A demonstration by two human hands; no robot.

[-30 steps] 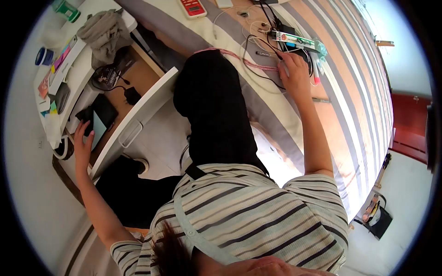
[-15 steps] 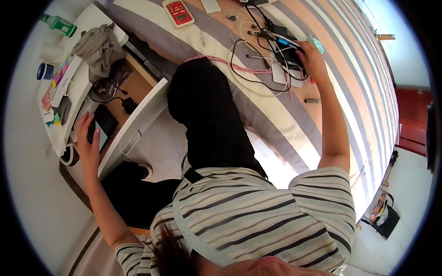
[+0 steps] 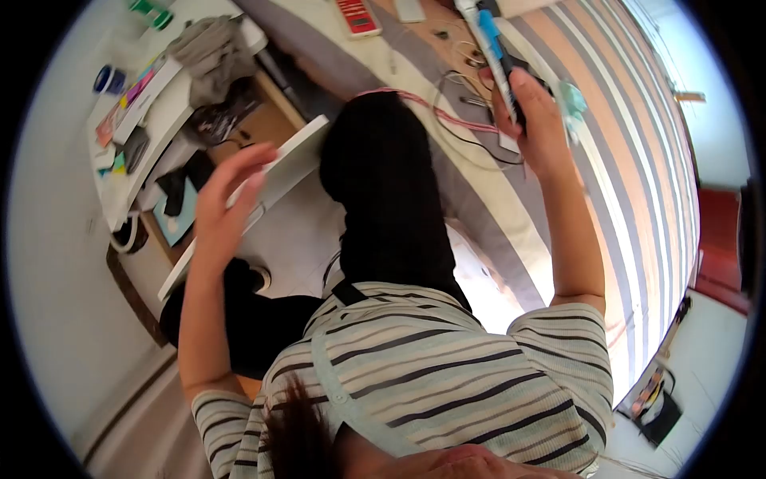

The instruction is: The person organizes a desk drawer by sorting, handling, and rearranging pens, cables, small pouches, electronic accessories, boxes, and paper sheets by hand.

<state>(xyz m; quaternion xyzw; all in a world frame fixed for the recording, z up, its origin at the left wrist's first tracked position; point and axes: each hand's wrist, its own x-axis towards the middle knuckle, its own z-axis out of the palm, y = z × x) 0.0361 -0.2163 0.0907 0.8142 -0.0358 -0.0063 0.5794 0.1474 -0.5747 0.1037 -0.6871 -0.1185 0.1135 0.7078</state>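
Observation:
My right hand [image 3: 533,116] is raised above the striped bed [image 3: 511,247], its fingers wrapped round a bundle of long items [image 3: 496,56], white, blue and black. Beneath and beside it lie a tangle of cables [image 3: 456,84] and a pink cord [image 3: 447,118]. To its right is a crumpled teal plastic piece [image 3: 571,100]. My left hand [image 3: 227,191] is over the front of the open drawer [image 3: 295,172], fingers apart and holding nothing, slightly blurred. Inside the drawer are a black item [image 3: 179,185] and a light blue flat item [image 3: 177,219].
The white desk [image 3: 112,188] at left bears a grey cloth [image 3: 209,56], a green bottle [image 3: 152,13], a blue-lidded jar [image 3: 109,79] and a white box [image 3: 148,97]. A red-faced device [image 3: 357,17] lies on the bed. A bag [image 3: 658,419] is at lower right.
My right hand has lifted the bundle of long items off the pile of cables. My left hand has moved right and up, away from the drawer's inside.

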